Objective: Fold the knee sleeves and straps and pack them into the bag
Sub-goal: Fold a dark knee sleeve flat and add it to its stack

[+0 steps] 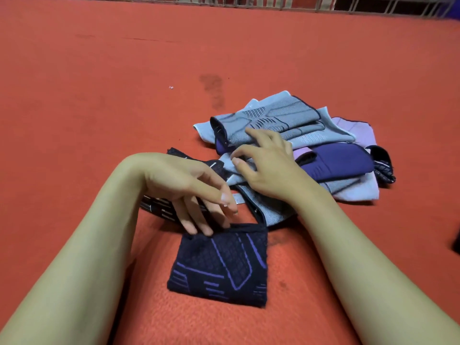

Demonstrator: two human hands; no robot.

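A folded dark navy knee sleeve [221,265] with purple lines lies flat on the red carpet in front of me. My left hand [194,192] hovers over its far edge, fingers relaxed and pointing down, the tips touching that edge. Behind it sits a heap of grey knee sleeves [268,120], a purple padded piece [341,163] and pale lilac fabric [358,130]. My right hand [266,165] rests on the heap, fingers spread over a grey sleeve. A dark patterned strap [159,207] lies under my left hand. No bag is visible.
Red carpet [99,108] covers the whole floor, with a dark stain [214,88] beyond the heap. A metal railing [323,3] runs along the far edge. A dark object [456,242] shows at the right border.
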